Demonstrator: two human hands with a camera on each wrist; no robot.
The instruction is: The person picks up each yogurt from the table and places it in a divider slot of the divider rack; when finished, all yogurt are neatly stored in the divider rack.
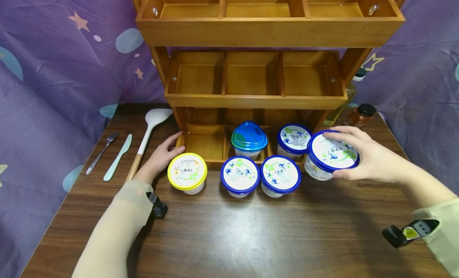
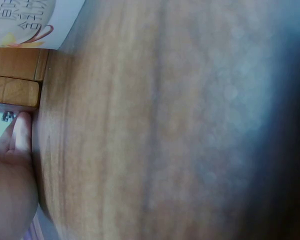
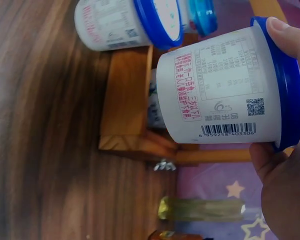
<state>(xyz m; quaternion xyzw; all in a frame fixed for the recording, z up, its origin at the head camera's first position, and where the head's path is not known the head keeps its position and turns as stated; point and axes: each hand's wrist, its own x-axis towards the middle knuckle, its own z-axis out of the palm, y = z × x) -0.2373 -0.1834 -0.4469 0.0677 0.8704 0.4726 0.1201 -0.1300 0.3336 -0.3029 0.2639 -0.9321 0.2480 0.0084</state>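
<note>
My right hand [image 1: 353, 154] grips a blue-lidded plastic tub [image 3: 220, 85] by its lid, thumb and fingers on opposite sides. In the head view the tub hangs tilted at the right end of the shelf's bottom tier. My left hand [image 1: 163, 156] rests at that tier's left end, fingers loosely extended along the wood and partly hidden. Beside it stands a yellow-lidded tub [image 1: 187, 172]. Two more blue-lidded tubs [image 1: 240, 175] stand in front of the tier. Another blue-lidded tub [image 1: 295, 138] sits in the right compartment, and a blue triangular-lidded container [image 1: 249, 137] in the middle one.
The wooden shelf [image 1: 269, 32] rises at the back in divided tiers. At left lie a fork [image 1: 102, 153], a pale green knife [image 1: 118, 157] and a white ladle with a wooden handle [image 1: 154, 117]. An oil bottle [image 3: 202, 209] and a dark-capped jar [image 1: 360, 115] stand right of the shelf.
</note>
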